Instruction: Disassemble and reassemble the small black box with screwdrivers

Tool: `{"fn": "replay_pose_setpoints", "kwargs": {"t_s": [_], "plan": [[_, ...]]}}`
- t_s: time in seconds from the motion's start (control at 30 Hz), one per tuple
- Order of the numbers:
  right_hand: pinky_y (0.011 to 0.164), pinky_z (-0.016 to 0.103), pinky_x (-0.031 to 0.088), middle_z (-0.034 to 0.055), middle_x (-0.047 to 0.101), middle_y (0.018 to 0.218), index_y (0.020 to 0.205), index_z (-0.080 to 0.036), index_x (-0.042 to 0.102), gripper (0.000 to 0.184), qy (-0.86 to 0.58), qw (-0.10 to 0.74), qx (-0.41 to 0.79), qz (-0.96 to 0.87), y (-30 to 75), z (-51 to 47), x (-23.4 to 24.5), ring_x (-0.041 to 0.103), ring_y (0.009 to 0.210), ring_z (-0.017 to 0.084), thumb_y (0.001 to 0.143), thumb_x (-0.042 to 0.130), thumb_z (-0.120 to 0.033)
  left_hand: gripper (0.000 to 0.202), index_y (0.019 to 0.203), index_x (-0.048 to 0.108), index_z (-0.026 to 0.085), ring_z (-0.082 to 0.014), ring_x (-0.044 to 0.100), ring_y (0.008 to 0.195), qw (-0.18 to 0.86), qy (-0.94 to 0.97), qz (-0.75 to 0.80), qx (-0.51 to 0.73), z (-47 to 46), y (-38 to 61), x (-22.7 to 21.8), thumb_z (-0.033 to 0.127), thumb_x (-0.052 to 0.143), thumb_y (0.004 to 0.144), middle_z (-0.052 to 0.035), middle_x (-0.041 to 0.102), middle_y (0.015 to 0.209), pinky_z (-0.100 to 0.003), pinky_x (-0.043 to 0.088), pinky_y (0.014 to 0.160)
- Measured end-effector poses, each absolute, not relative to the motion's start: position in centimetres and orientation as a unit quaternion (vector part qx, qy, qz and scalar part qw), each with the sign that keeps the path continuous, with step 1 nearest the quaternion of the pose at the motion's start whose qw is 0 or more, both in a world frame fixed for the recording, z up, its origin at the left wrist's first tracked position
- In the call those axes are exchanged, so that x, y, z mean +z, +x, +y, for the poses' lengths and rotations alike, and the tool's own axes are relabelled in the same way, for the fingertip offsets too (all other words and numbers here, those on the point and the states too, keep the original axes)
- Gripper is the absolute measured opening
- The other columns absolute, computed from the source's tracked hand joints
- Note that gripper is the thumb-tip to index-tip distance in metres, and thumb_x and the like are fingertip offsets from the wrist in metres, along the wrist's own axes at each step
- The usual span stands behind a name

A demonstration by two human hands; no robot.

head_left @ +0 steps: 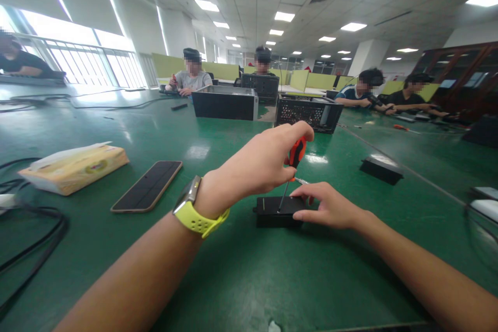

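My left hand [259, 161], with a yellow-strapped watch on its wrist, is closed round the orange-and-black handle of a screwdriver [296, 153]. The thin shaft slants down and its tip rests on the top of a small flat black box [274, 211] lying on the green table [241, 275]. My right hand [329, 206] lies on the right end of that box, fingers pressed against its top edge, holding it in place.
A phone [148, 185] lies face up to the left, beside a tissue pack [73, 166] and black cables [27, 238]. Another small black box [380, 168] sits to the right. Open black computer cases [225, 102] stand farther back, where several people sit working.
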State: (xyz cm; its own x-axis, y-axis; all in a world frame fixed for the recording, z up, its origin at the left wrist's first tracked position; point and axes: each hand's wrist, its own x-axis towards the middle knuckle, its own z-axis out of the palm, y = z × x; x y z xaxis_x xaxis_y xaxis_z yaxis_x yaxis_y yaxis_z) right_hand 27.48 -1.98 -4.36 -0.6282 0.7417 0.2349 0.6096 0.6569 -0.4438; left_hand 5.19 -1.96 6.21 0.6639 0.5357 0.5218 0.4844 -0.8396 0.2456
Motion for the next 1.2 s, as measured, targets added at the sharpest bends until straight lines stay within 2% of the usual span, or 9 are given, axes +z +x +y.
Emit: {"fn": "replay_pose_setpoints", "kwargs": {"t_s": [0.27,0.43,0.53,0.67,0.87,1.0,1.2], "plan": [[0.071,0.028,0.047,0.0051,0.071,0.091,0.104,-0.016,0.066,0.039,-0.378,0.202,0.163,-0.889,27.5,-2.1,-4.4,0.064,0.076,0.018,0.081,0.066,-0.048,0.041,0.115,0.059,0.018,-0.0166,0.062,0.084,0.017,0.917,0.272,0.292,-2.3,5.0,6.9,0.008,0.057,0.075,-0.0061,0.066,0.106,-0.028,0.049,0.075],[0.071,0.029,0.047,0.0052,0.071,0.091,0.104,-0.016,0.066,0.039,-0.378,0.199,0.158,-0.890,27.6,-2.1,-4.4,0.064,0.077,0.018,0.081,0.066,-0.048,0.036,0.115,0.063,0.020,-0.0166,0.062,0.085,-0.014,0.912,0.271,0.309,-2.0,4.8,6.8,0.014,0.060,0.080,-0.0048,0.068,0.104,-0.028,0.047,0.077],[0.071,0.029,0.047,0.0053,0.071,0.091,0.104,-0.016,0.067,0.039,-0.380,0.199,0.158,-0.889,27.6,-2.1,-4.4,0.064,0.077,0.018,0.081,0.067,-0.048,0.036,0.114,0.062,0.019,-0.0164,0.061,0.080,-0.039,0.901,0.293,0.316,-1.8,4.7,6.7,0.021,0.066,0.079,-0.0046,0.068,0.100,-0.028,0.045,0.072],[0.071,0.029,0.048,0.0054,0.071,0.091,0.103,-0.016,0.067,0.040,-0.381,0.200,0.159,-0.888,27.5,-2.1,-4.4,0.064,0.076,0.018,0.080,0.067,-0.048,0.031,0.105,0.063,0.018,-0.0146,0.057,0.069,-0.054,0.890,0.328,0.312,-1.7,4.8,6.6,0.030,0.069,0.078,-0.0025,0.066,0.086,-0.025,0.041,0.060],[0.072,0.030,0.048,0.0057,0.071,0.091,0.105,-0.016,0.067,0.040,-0.384,0.195,0.155,-0.889,27.3,-2.2,-4.3,0.064,0.077,0.018,0.080,0.067,-0.048,0.027,0.096,0.061,0.017,-0.0139,0.055,0.064,-0.062,0.885,0.345,0.308,-1.7,4.6,6.6,0.036,0.068,0.078,-0.0014,0.062,0.074,-0.023,0.037,0.055],[0.072,0.030,0.048,0.0058,0.071,0.091,0.105,-0.016,0.067,0.040,-0.385,0.195,0.152,-0.889,27.5,-2.2,-4.4,0.064,0.078,0.019,0.081,0.067,-0.048,0.039,0.108,0.058,0.018,-0.0142,0.056,0.062,-0.039,0.899,0.347,0.264,-1.8,4.4,6.9,0.035,0.070,0.075,-0.0016,0.062,0.073,-0.022,0.037,0.054],[0.071,0.030,0.048,0.0060,0.071,0.092,0.104,-0.016,0.067,0.039,-0.385,0.193,0.159,-0.888,27.7,-2.3,-4.4,0.064,0.077,0.018,0.080,0.067,-0.047,0.068,0.133,0.044,0.018,-0.0152,0.060,0.065,-0.013,0.930,0.310,0.198,-1.9,4.0,7.3,0.024,0.071,0.071,-0.0016,0.065,0.077,-0.022,0.039,0.057]]}}
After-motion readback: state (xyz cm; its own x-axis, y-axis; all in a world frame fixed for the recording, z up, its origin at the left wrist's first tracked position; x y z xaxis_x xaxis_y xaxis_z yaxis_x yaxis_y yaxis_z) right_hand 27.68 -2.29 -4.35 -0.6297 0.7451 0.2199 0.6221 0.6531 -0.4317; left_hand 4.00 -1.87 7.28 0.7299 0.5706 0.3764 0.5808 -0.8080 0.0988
